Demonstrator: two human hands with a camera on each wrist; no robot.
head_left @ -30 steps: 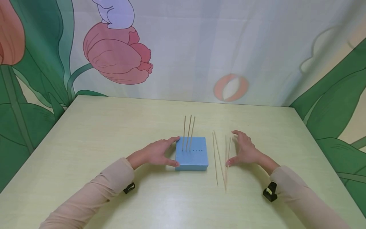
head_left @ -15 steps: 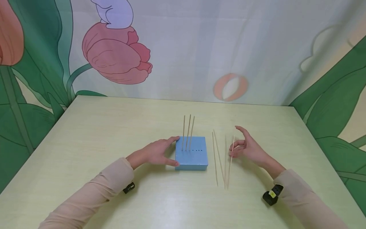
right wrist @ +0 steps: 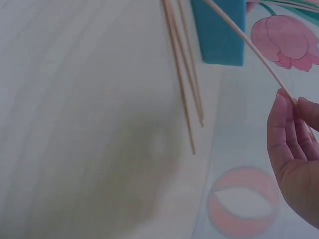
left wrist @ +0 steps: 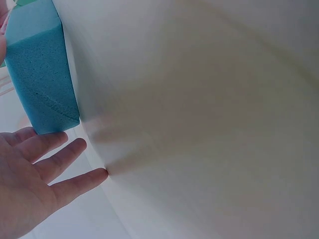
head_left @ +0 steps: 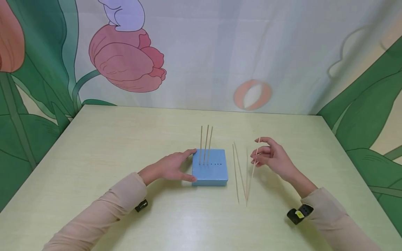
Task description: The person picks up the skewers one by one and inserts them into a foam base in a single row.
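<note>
The right hand (head_left: pixel 276 161) is pinching one thin stick (right wrist: pixel 249 44) between thumb and fingertips; this grip is narrow, and the stick is slanting below the fingers. Three loose sticks (head_left: pixel 235 174) are lying just left of this grip. The left hand (head_left: pixel 168 168) is standing wide, thumb and extended fingers touching the blue block (head_left: pixel 216 174). Right of that hand, three upright sticks (head_left: pixel 206 144) are standing in the block.

I've got a pale tbl (head_left: pixel 125 136) w/ a blue blk (head_left: pixel 216 174) on it & three thin sticks (head_left: pixel 236 173) lying alongside.
</note>
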